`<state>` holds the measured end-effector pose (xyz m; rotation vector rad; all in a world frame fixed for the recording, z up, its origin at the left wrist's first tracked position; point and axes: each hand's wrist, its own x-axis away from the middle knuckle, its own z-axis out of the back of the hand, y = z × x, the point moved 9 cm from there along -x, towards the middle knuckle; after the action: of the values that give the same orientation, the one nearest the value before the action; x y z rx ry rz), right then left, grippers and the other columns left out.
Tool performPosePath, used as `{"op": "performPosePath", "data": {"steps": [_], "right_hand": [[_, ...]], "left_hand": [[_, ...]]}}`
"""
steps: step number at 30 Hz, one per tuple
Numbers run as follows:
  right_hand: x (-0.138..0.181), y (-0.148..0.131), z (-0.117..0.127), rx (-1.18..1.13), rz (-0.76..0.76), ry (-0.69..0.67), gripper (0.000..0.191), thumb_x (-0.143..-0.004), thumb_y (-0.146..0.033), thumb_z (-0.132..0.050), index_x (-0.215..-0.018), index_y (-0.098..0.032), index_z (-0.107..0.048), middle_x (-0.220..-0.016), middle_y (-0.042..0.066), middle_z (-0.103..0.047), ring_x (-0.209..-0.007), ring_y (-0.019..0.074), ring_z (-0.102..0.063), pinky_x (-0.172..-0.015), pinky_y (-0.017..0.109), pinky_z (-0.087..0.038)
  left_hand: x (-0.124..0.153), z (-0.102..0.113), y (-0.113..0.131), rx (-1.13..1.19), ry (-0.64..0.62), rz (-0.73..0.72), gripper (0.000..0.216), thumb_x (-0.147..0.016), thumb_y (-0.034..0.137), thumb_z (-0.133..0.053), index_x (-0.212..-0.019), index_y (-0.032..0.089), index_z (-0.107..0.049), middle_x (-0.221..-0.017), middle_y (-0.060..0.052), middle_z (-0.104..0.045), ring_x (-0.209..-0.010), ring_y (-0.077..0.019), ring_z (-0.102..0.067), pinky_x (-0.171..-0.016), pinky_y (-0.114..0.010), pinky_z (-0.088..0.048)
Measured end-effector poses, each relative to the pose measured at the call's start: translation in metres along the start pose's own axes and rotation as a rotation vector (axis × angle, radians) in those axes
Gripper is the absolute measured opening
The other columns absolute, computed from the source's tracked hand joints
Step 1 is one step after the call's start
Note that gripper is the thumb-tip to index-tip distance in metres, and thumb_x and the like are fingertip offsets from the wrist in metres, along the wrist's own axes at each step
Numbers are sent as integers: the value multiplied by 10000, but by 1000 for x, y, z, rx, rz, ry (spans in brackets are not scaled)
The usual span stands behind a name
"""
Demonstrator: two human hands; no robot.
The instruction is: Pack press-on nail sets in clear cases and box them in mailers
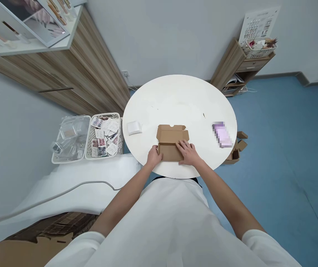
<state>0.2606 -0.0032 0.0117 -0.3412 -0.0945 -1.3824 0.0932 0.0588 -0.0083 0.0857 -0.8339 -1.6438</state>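
- Our left hand is at the left end of the cardboard box. Its fingers are bent around the side wall in a light hold.
- Our right hand lies flat on the front part of the box, fingers stretched and a little apart. It presses down and grips nothing.
- The box stands near the front edge of the round white table, directly before us. Its lid flap is open and points away from us.
- We judge that the box is light and thin. It is stiff along the folds, but the walls probably bend or crease under strong pressure.
- The surface looks dry and not slippery. The best places to hold seem to be the two short ends, or the folded corners, where the cardboard is double.
- A small white packet lies left of the box, well apart from it.
- Two white baskets stand beside the table on the left: one with clear plastic pieces and one with small cards.
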Motion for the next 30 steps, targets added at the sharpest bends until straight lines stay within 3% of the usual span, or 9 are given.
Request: {"op": "performPosePath", "data": {"steps": [5, 8, 16, 20, 22, 25, 30], "right_hand": [[2, 8, 2, 47, 2, -3, 1048, -567, -541, -637, -1383, -203, -72, -1436, 115, -170, -1306, 326, -86, -976, 491, -182], [3, 13, 3, 63, -2, 1, 1055, -566, -536, -642, -1383, -200, -65, -1433, 126, -173, -1306, 330, -79, -977, 497, -175], [6, 25, 13, -56, 41, 34, 1038, -559, -590, -629, -1377, -219, -110, -1447, 143, -88, -1305, 339, -86, -984, 504, -158], [26, 64, 16, -251, -182, 160, 940, -665, -605, -513, -1381, -236, -28, -1452, 124, -34, -1303, 339, -91, -954, 503, -225], [38, 80, 4, -351, -255, 149, 917, -702, -540, -506, -1379, -235, 32, -1444, 124, -59, -1289, 314, -155, -938, 477, -277], [46, 85, -14, -434, -215, 74, 891, -700, -377, -542, -1377, -253, 25, -1417, 112, -151, -1250, 293, -243, -930, 447, -315], [36, 94, -16, -586, -212, 85, 800, -682, -158, -469, -1372, -245, -72, -1276, 108, -316, -1115, 242, -407, -871, 386, -405]], "left_hand": [[13, 2, 18, 11, -96, -255, 1054, -565, 515, -671, -1355, 192, -52, -1173, -123, -440, -908, -224, -537, -730, -327, -432], [9, -2, 32, -102, -168, -356, 1227, -450, 518, -737, -1374, 235, 19, -1201, -126, -404, -1017, -289, -491, -763, -354, -420], [-15, -15, 47, -262, -283, -280, 1219, -408, 509, -754, -1377, 259, -56, -1103, -111, -462, -979, -305, -515, -756, -331, -405], [-15, -14, 45, -255, -290, -203, 1232, -397, 484, -767, -1377, 268, -51, -1083, -102, -466, -956, -303, -529, -728, -318, -407], [-15, -14, 46, -240, -289, -180, 1242, -391, 479, -771, -1377, 266, -48, -1076, -98, -466, -964, -304, -526, -737, -317, -404], [-15, -17, 49, -228, -296, -175, 1256, -397, 484, -769, -1379, 258, -18, -1070, -97, -464, -976, -301, -517, -749, -321, -402], [-15, -22, 52, -244, -306, -146, 1256, -414, 498, -759, -1379, 261, 10, -1074, -96, -456, -974, -295, -511, -745, -323, -402]]}}
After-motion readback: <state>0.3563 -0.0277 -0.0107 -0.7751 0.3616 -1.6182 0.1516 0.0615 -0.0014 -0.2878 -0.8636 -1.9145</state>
